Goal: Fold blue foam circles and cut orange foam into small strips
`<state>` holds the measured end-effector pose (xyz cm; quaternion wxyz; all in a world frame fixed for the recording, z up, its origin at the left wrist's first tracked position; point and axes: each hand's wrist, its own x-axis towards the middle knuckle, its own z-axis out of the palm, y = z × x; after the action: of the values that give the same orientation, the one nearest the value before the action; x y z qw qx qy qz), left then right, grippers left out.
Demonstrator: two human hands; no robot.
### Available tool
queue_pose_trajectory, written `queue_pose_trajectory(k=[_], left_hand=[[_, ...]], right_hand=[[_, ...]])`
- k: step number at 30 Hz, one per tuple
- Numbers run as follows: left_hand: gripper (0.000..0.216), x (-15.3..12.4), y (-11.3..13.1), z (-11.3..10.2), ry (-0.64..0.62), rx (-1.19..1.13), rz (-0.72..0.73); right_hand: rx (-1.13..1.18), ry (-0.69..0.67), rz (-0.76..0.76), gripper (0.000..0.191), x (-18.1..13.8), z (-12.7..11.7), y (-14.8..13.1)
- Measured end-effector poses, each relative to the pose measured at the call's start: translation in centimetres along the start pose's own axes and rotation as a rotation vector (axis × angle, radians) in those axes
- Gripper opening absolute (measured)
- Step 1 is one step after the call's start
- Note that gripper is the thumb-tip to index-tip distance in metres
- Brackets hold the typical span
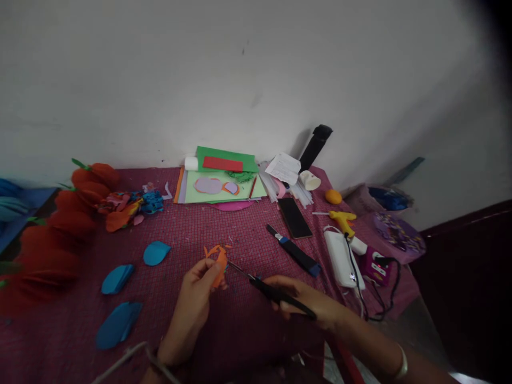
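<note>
Left hand point(198, 290) pinching orange paper piece point(220, 266) above the table point(240, 240), right hand point(308, 301) gripping scissors point(264, 288), blades at the paper, handles hidden by fingers, white slip's point(283, 168) print unreadable

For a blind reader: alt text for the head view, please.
A left hand pinches an orange paper cutout while the right hand holds black-handled scissors to it, above a maroon checked tablecloth with blue paper petals.

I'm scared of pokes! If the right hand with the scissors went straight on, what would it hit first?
Most likely the orange paper pinched in the left hand: the right hand's scissors point straight at it.
</note>
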<state>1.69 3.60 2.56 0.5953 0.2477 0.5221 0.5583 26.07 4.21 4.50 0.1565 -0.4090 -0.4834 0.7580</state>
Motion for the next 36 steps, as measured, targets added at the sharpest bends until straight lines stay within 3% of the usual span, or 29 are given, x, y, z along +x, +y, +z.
queue_pose_trajectory(k=[6, 29, 36], left_hand=[[0.026, 0.0, -0.4, -0.3, -0.071, 0.121, 0.054], [0.022, 0.5, -0.5, -0.3, -0.068, 0.135, 0.039], [0.022, 0.5, -0.1, 0.0, -0.034, 0.056, 0.014]], right_hand=[[0.045, -0.051, -0.027, 0.064, 1.6, 0.2, 0.3], [0.089, -0.026, 0.006, 0.062, 2.2, 0.7, 0.1], [-0.062, -0.03, -0.051, 0.051, 2.4, 0.2, 0.3]])
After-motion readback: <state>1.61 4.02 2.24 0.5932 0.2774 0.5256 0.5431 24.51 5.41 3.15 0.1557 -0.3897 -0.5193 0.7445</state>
